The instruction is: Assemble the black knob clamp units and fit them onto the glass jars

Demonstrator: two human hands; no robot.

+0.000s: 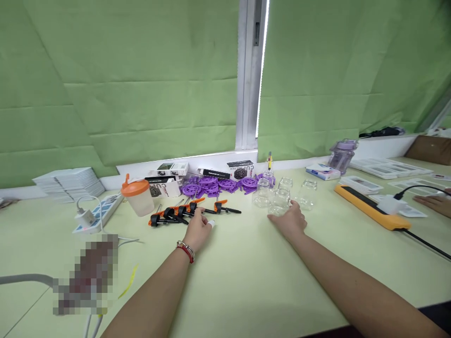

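Observation:
My left hand rests on the pale green table, fingers curled at the handles of several orange-and-black clamps; a red bracelet sits on its wrist. My right hand reaches to a group of small clear glass jars, its fingers around the nearest jar. Behind the clamps lies a pile of purple plastic discs.
An orange-lidded plastic cup, a white power strip, small boxes, a stack of white sheets, a yellow-orange bar device, a purple container, white trays. Another person's hand at far right.

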